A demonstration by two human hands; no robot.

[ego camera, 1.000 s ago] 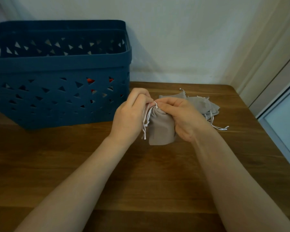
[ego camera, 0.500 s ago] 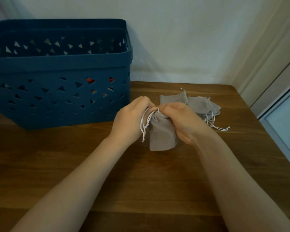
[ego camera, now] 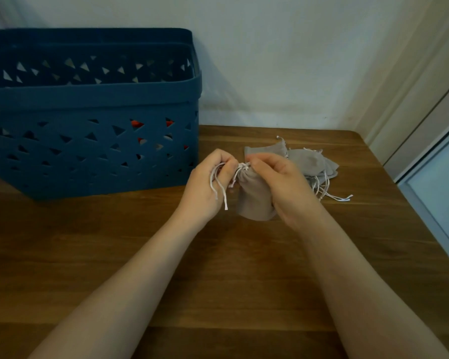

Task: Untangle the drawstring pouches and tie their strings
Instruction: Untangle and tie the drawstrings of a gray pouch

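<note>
The pouch [ego camera: 254,196] was held between the two hands just above the table [ego camera: 231,268], with its gathered neck pointing up and away from the person and its closed bottom hanging toward the person. So its long axis ran nearly from far to near, a little tilted, and the neck was the end where both hands met.

The white string [ego camera: 219,189] came out of the neck toward the left side. It passed under the curled fingers of the left hand [ego camera: 208,187], which pinched it, and two loose ends hung down over the back of this hand. The right hand [ego camera: 283,185] was on the other side of the neck; its fingers and thumb were curled round the top of the pouch and pinched the cloth right at the gathered part. Both hands were equally near to the neck, touching it from opposite sides. In my judgement the tying turns on this: the string lay to the left of the neck, so the left hand must lead it, while the right hand keeps the neck firm.

Behind the right hand, farther on the table, the other pouches [ego camera: 309,161] lay in a small heap with their strings mixed together. A blue basket [ego camera: 88,112] stood at the left, well apart from the hands.
</note>
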